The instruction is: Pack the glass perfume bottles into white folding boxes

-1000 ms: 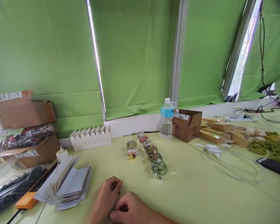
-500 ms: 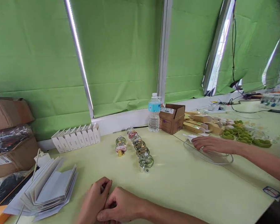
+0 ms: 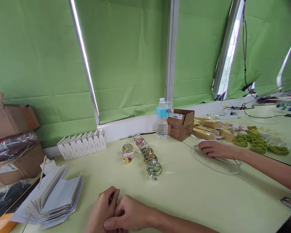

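Observation:
My left hand (image 3: 102,208) and my right hand (image 3: 131,214) rest together at the front edge of the view, over the pale green table. My left hand is closed, its thumb and forefinger curled. The right one lies against it with bent fingers, some hidden behind the left hand and below the frame. No object shows in either. Beyond them stands a row of round glass perfume bottles (image 3: 150,157), with a small silver cap (image 3: 155,179) at its near end. Left of that row are a pink-labelled bottle (image 3: 127,155) and a gold cap (image 3: 127,160).
Another person's hand (image 3: 212,149) touches a white cable (image 3: 223,171) on the right. A water bottle (image 3: 162,124) and a brown carton (image 3: 180,126) stand by the wall. White boxes (image 3: 81,144) and folded white paper (image 3: 59,197) are on the left. Green moulded pieces (image 3: 258,147) lie right.
The whole view has shifted slightly, so things appear a little further right. My hands stay together. The other person's fingers have drawn in over the cable.

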`<state>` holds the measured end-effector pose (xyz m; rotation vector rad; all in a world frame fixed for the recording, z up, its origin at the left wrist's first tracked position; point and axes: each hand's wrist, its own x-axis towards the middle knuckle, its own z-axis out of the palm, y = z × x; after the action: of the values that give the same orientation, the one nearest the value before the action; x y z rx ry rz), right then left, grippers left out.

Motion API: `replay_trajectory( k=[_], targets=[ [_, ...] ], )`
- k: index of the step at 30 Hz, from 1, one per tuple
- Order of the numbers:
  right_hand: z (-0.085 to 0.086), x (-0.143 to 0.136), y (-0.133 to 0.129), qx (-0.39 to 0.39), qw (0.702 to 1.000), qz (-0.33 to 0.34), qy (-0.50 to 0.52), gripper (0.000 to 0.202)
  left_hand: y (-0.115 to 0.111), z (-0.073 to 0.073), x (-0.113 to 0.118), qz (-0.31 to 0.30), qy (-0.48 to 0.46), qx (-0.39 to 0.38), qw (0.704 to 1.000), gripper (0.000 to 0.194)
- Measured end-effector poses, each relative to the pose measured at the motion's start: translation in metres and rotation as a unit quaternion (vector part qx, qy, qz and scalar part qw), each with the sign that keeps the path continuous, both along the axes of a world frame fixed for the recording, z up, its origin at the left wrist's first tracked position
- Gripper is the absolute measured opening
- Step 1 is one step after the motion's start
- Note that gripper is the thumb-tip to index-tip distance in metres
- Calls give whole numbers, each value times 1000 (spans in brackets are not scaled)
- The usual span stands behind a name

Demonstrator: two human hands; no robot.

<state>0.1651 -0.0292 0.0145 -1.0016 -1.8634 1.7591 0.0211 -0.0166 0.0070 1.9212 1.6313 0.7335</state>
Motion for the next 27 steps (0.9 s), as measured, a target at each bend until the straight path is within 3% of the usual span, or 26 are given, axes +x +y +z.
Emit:
replay_trajectory(
  k=[4,9,19,27],
  targets=[
    [-1,0,-2,-4,1000,2,30,32,-2,0,-1,0,2,25,1000,30],
    [-7,2,2,52,998,-20,-15,36,-4,4,0,-6,7,30,999,33],
    [0,0,1,-1,1000,3,18,33,4,-9,-3,-8,-1,24,1000,32],
    [-10,0,3,-1,999,19,36,34,3,-9,-2,-6,24,43,999,31]
  ],
)
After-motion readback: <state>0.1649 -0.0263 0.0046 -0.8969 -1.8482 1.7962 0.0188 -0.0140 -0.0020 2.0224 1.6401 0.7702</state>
